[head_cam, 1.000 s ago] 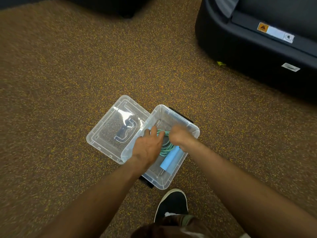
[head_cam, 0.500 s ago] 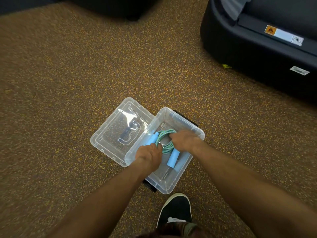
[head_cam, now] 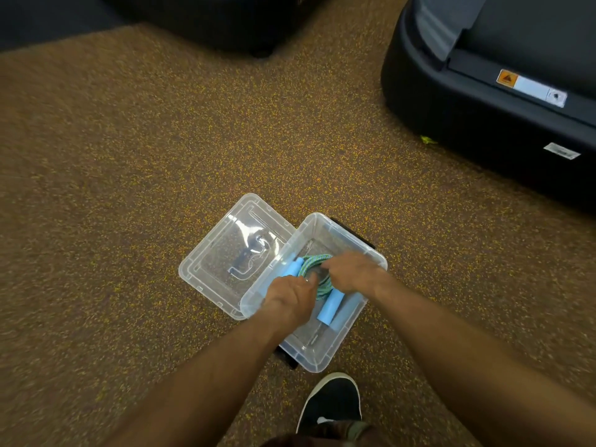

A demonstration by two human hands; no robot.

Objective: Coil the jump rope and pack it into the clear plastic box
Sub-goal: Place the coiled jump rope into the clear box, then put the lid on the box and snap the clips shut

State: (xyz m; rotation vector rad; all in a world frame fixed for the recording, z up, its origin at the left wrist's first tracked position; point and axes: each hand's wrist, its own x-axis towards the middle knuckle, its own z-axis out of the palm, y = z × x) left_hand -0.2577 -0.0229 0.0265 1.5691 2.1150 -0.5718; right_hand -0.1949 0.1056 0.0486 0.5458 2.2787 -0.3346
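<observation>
From the head camera, the clear plastic box (head_cam: 322, 358) sits open on speckled carpet (head_cam: 129, 156), its lid (head_cam: 225, 253) touching its left side. The coiled jump rope (head_cam: 314, 263) lies inside. The right hand (head_cam: 351, 274) curls its fingers round the coil, hiding part of it. The left hand (head_cam: 290, 300) covers the lower end of one blue handle (head_cam: 293, 268); whether it grips cannot be told. A shoe (head_cam: 332, 400) and a black machine (head_cam: 467, 124) are cut off at the edges
</observation>
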